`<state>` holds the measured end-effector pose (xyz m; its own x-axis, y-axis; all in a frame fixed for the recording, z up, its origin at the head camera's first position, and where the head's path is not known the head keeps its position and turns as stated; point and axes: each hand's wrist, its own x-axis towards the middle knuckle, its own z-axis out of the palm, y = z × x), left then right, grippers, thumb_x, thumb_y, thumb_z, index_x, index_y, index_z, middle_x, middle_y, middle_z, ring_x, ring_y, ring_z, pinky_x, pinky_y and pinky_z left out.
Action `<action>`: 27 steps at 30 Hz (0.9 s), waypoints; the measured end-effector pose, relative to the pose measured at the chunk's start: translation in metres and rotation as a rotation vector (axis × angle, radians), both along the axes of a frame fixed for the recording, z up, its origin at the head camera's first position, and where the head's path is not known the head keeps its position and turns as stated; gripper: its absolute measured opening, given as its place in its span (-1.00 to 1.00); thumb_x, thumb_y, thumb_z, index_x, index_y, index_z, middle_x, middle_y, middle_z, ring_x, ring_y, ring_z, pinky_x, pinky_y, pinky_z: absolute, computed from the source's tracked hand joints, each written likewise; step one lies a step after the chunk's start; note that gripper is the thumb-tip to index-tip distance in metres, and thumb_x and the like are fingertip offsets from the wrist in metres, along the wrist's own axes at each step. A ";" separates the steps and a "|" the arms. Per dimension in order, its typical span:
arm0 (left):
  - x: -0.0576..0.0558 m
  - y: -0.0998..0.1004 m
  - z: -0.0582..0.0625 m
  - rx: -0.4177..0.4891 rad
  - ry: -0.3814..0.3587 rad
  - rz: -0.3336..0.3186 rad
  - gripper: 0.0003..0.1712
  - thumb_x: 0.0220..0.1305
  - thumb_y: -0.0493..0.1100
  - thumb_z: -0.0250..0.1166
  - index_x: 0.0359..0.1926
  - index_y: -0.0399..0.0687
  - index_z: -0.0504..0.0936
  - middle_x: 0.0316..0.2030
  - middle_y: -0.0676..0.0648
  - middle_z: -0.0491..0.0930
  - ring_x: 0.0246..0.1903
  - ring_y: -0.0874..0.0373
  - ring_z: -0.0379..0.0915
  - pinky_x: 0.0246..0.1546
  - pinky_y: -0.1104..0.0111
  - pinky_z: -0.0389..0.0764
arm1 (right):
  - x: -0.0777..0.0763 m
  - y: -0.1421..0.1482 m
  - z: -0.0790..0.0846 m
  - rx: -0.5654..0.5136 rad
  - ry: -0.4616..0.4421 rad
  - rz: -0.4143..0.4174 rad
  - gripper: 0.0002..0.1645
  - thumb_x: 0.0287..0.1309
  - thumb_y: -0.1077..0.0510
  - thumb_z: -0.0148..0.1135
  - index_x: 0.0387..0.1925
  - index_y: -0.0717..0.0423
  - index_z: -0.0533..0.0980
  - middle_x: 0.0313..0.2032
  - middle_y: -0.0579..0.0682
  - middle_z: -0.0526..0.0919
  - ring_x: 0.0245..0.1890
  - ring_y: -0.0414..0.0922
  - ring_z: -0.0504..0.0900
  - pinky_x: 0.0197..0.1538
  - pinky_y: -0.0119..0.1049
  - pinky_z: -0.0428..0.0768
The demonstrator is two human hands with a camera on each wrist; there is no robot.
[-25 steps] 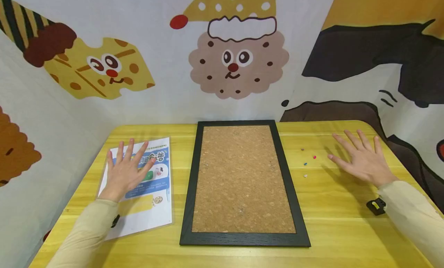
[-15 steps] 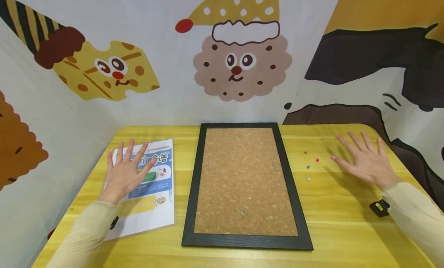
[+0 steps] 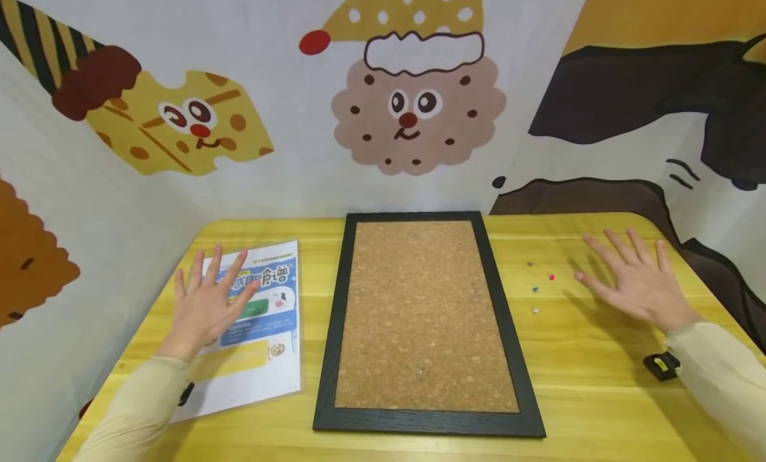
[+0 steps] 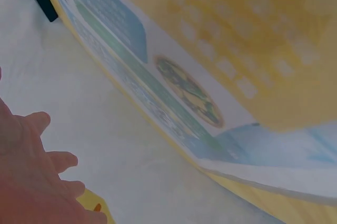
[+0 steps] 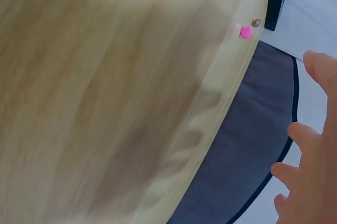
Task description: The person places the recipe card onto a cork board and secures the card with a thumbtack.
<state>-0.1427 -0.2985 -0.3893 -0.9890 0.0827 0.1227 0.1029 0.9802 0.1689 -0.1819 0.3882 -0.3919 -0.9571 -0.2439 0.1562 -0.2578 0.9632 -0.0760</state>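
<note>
My left hand [image 3: 203, 312] hovers over a laminated printed sheet [image 3: 272, 375] at the left of the table, its fingers spread and holding nothing. In the left wrist view the sheet's yellow and blue print fills the upper right, and my fingers show at the lower left. On the other side, my right hand [image 3: 643, 289] is held above the table with fingers spread, also holding nothing. Several small coloured pins, including a pink one [image 5: 246, 32] and a white one [image 3: 535, 310], lie to the left of it. Between the hands lies a black-framed cork board [image 3: 425, 316].
The yellow wood-grain table [image 3: 592, 395] has rounded far corners. Behind it hangs a white cloth [image 3: 287, 149] printed with cartoon biscuit and cheese figures. Black devices [image 3: 662, 365] are strapped at both wrists.
The left hand has shifted slightly left over the sheet. The right hand stays spread in about the same place, and the whole head view has shifted a little. The board and pins lie as before.
</note>
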 end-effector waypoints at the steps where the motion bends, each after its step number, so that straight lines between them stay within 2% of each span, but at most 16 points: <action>1: 0.000 -0.001 0.000 -0.002 -0.002 0.002 -0.16 0.40 0.37 -0.16 0.54 0.18 -0.13 0.47 -0.35 -0.26 0.41 -0.33 -0.58 0.20 -0.30 -0.55 | 0.001 0.000 0.000 -0.001 0.002 0.000 0.00 0.24 -0.34 0.02 0.54 -0.12 -0.12 0.45 0.31 -0.08 0.44 0.24 -0.44 0.25 0.20 -0.65; 8: 0.000 -0.004 0.000 0.002 -0.035 0.003 -0.16 0.41 0.36 -0.17 0.54 0.18 -0.16 0.47 -0.35 -0.30 0.40 -0.29 -0.66 0.19 -0.30 -0.57 | 0.002 -0.003 -0.001 0.003 0.005 0.020 -0.01 0.24 -0.33 0.03 0.53 -0.11 -0.10 0.46 0.29 -0.11 0.43 0.16 -0.52 0.25 0.21 -0.64; 12: 0.001 -0.009 -0.002 0.001 -0.042 0.009 -0.17 0.41 0.36 -0.20 0.54 0.20 -0.19 0.48 -0.33 -0.34 0.40 -0.28 -0.68 0.18 -0.31 -0.58 | 0.000 -0.005 -0.002 0.006 0.006 0.045 -0.02 0.25 -0.32 0.04 0.53 -0.09 -0.08 0.46 0.29 -0.09 0.44 0.16 -0.51 0.26 0.23 -0.61; 16: 0.005 -0.016 -0.003 0.016 -0.055 0.019 -0.17 0.42 0.35 -0.18 0.54 0.18 -0.19 0.47 -0.34 -0.35 0.40 -0.31 -0.64 0.16 -0.33 -0.58 | -0.004 -0.009 -0.004 0.016 0.011 0.073 -0.05 0.26 -0.30 0.04 0.52 -0.05 -0.04 0.42 0.32 0.01 0.44 0.23 -0.41 0.28 0.21 -0.59; 18: 0.008 -0.021 -0.004 0.030 -0.066 0.024 -0.16 0.42 0.34 -0.18 0.55 0.16 -0.19 0.47 -0.35 -0.34 0.40 -0.35 -0.59 0.16 -0.34 -0.57 | -0.004 -0.011 -0.006 0.017 0.019 0.085 -0.07 0.27 -0.29 0.05 0.50 -0.03 0.00 0.38 0.33 0.09 0.43 0.31 -0.28 0.30 0.19 -0.56; 20: 0.010 -0.026 -0.005 0.047 -0.084 0.021 -0.16 0.43 0.33 -0.18 0.55 0.14 -0.21 0.47 -0.36 -0.35 0.39 -0.39 -0.54 0.16 -0.34 -0.57 | -0.004 -0.012 -0.009 0.008 0.027 0.098 -0.12 0.27 -0.27 0.07 0.48 0.00 0.07 0.32 0.35 0.18 0.38 0.37 -0.12 0.32 0.23 -0.46; 23: 0.012 -0.036 -0.008 0.075 -0.122 0.014 -0.15 0.45 0.31 -0.18 0.54 0.11 -0.26 0.46 -0.38 -0.35 0.38 -0.44 -0.49 0.15 -0.35 -0.56 | -0.005 -0.017 -0.014 -0.022 0.024 0.122 -0.18 0.28 -0.23 0.10 0.43 0.04 0.16 0.22 0.37 0.29 0.27 0.41 0.07 0.31 0.31 -0.22; 27: 0.013 -0.050 -0.010 0.092 -0.177 0.003 -0.14 0.46 0.30 -0.19 0.54 0.09 -0.33 0.45 -0.42 -0.36 0.37 -0.47 -0.47 0.12 -0.40 -0.50 | -0.008 -0.024 -0.017 -0.054 -0.001 0.154 -0.24 0.29 -0.19 0.11 0.39 0.06 0.23 0.15 0.37 0.36 0.18 0.40 0.18 0.18 0.33 0.07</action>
<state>-0.1295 -0.3483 -0.3989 -0.9960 0.0759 -0.0462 0.0604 0.9600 0.2733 -0.1898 0.3637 -0.4089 -0.9094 -0.3787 0.1722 -0.4017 0.9069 -0.1273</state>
